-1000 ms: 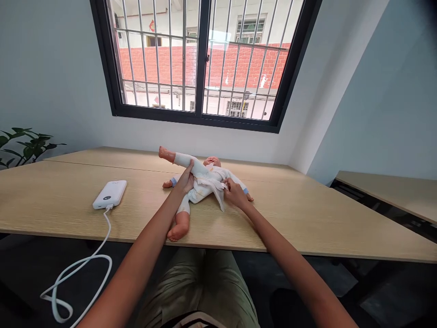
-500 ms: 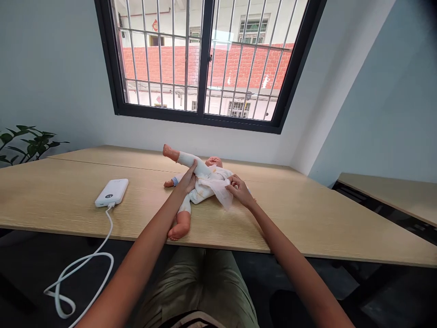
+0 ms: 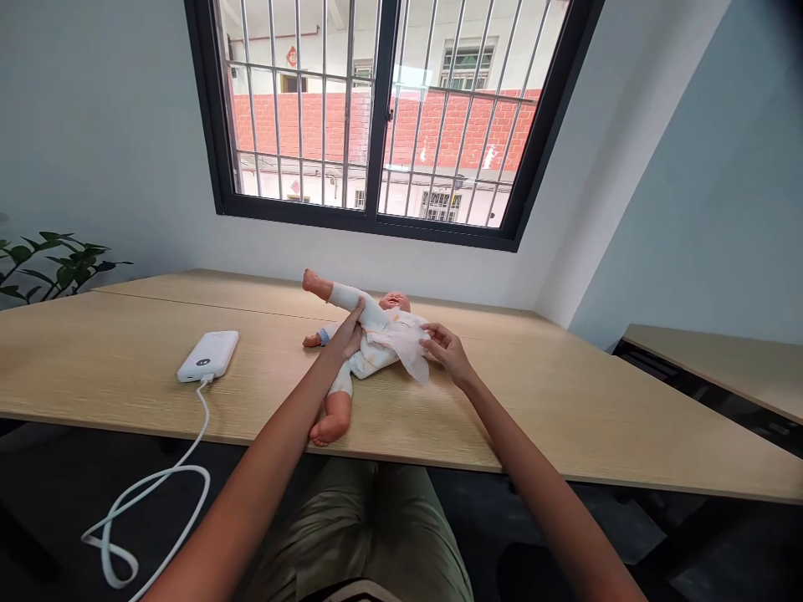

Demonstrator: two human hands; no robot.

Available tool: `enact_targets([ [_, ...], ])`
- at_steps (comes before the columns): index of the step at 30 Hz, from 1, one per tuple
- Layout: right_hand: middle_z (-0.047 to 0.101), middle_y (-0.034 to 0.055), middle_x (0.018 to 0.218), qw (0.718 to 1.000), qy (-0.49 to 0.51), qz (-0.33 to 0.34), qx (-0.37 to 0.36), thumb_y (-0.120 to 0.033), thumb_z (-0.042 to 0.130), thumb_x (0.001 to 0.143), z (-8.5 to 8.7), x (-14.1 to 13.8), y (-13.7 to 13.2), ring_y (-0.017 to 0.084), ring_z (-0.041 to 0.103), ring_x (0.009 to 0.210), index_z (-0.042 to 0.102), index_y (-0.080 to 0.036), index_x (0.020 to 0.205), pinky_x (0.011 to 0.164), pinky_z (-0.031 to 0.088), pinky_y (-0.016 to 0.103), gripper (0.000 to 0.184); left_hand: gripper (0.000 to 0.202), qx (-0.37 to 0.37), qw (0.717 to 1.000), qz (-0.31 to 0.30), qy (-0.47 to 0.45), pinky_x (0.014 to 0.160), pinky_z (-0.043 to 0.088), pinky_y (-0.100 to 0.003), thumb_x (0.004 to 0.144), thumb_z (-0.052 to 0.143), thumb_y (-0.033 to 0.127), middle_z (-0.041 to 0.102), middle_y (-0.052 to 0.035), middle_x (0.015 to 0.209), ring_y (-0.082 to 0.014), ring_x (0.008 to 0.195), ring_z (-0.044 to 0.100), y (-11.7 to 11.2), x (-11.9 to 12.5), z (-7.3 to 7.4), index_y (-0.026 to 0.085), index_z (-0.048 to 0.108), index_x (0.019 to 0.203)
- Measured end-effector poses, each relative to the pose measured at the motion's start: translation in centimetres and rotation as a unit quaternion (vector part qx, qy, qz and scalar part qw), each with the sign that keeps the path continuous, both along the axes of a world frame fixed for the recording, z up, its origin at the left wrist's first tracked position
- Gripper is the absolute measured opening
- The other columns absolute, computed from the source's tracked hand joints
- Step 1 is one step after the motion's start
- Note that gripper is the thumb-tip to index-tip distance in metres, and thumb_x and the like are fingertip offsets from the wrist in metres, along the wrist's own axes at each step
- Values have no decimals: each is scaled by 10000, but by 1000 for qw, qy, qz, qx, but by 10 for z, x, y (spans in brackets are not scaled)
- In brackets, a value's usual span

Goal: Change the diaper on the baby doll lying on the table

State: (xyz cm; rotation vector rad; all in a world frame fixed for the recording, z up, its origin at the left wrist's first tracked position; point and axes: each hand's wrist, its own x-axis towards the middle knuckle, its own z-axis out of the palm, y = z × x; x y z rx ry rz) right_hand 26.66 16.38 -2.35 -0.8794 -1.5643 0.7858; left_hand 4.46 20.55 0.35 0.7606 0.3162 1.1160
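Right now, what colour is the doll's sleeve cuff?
Light blue cuff, best in the head view.

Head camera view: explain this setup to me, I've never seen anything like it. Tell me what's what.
This picture comes from a camera worn on a person's head, looking down at their own two bare hands. No machine is involved. On the wooden table lies a baby doll wearing a white diaper. The left hand grips the doll's raised leg. The right hand is at the diaper's loose flap, though I cannot tell whether it is holding it. To the left lies a white power bank with a white cable hanging off the table edge.
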Motion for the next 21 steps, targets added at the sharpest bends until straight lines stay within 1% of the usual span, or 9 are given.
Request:
enact_targets([
  [3,640,15,904,1000,-5,-5,-7,-422,705,768,3,0,-1,149,558,816,668,-212,914,742,456,261,258,564,9,1000,-10,1,1039,477,-386,960,429,507,739,-187,1036,-324,1141,644,3,0,-3,67,636,1245],
  [6,603,2,857,999,28,-20,21,-414,727,757,6,2,-1,136,539,806,634,-212,824,743,450,250,232,582,33,999,-22,6,1057,463,-376,963,411,530,730,-170,1084,-307,1196,611,6,0,-5,76,622,1262],
  [9,588,-4,865,996,84,-22,23,-430,728,758,9,5,-1,144,556,869,597,-225,812,799,461,259,249,608,59,998,-30,22,1074,448,-377,962,401,555,730,-147,1098,-294,1238,579,6,0,-6,74,593,1279],
  [11,603,5,893,996,89,-24,17,-459,736,748,10,6,0,159,572,915,592,-231,838,837,469,282,284,594,62,997,-24,29,1089,434,-370,968,394,549,731,-131,1102,-283,1255,564,5,0,-6,78,580,1279],
  [14,635,33,993,999,28,-16,18,-491,735,749,11,5,-1,178,583,960,634,-240,1002,870,476,309,371,543,64,997,-9,32,1105,413,-372,985,383,514,730,-118,1104,-273,1263,555,5,0,-7,92,573,1268],
  [16,651,47,1038,999,-34,-1,6,-504,716,769,11,4,-4,182,591,933,631,-245,1153,841,484,317,471,529,68,997,-13,32,1107,409,-379,982,396,510,726,-120,1107,-275,1266,551,5,1,-7,95,571,1259],
  [17,661,52,1043,998,-67,7,-4,-509,704,780,12,3,-7,182,595,908,632,-242,1184,820,484,320,490,530,71,997,-20,32,1107,409,-377,977,407,514,722,-124,1111,-275,1268,548,5,1,-8,93,572,1253],
  [19,682,57,1014,992,-122,18,-18,-517,686,795,13,1,-11,185,597,859,676,-224,1128,790,476,325,444,528,79,996,-32,37,1103,413,-366,967,428,519,720,-133,1103,-274,1263,550,5,1,-9,87,581,1228],
  [21,692,52,952,988,-152,24,-17,-510,687,797,15,1,-15,187,592,842,716,-205,981,780,461,320,358,514,90,994,-23,53,1091,420,-369,975,413,510,728,-138,1050,-276,1235,567,7,1,-10,80,587,1196],
])
